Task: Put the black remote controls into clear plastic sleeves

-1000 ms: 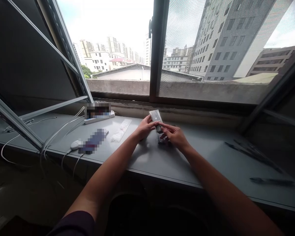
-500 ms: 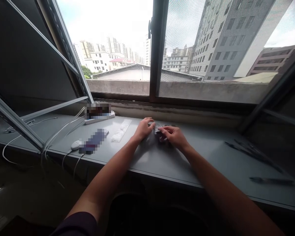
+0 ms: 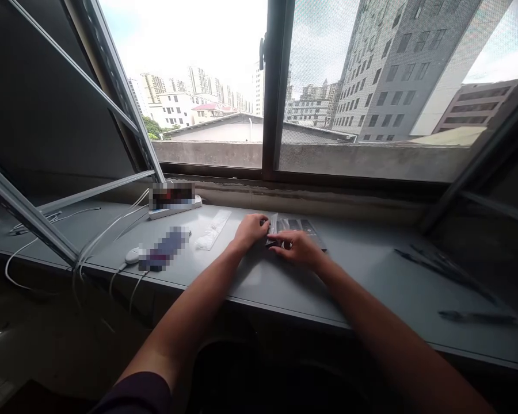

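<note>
Near the middle of the grey shelf (image 3: 259, 283), a clear plastic wrapper (image 3: 273, 222) stands up between my two hands. My left hand (image 3: 251, 229) has its fingers curled at the wrapper's left side, closed on its edge. My right hand (image 3: 297, 246) is closed in a pinch on a small dark item (image 3: 273, 244), too small to identify. Behind my right hand lies a flat dark box (image 3: 312, 231), partly covered by that hand. A clear bag with white contents (image 3: 213, 230) lies to the left.
A blurred-out phone-like object (image 3: 166, 248) and a white round charger (image 3: 133, 255) lie at the left. Behind them is a white power strip (image 3: 176, 208) with cables. Dark cables (image 3: 446, 270) lie at the right. Metal frame bars (image 3: 125, 98) rise at the left, before the window.
My right hand has moved slightly left and down, uncovering more of the dark box behind it. My left hand has lowered a little and its fingers are more curled.
</note>
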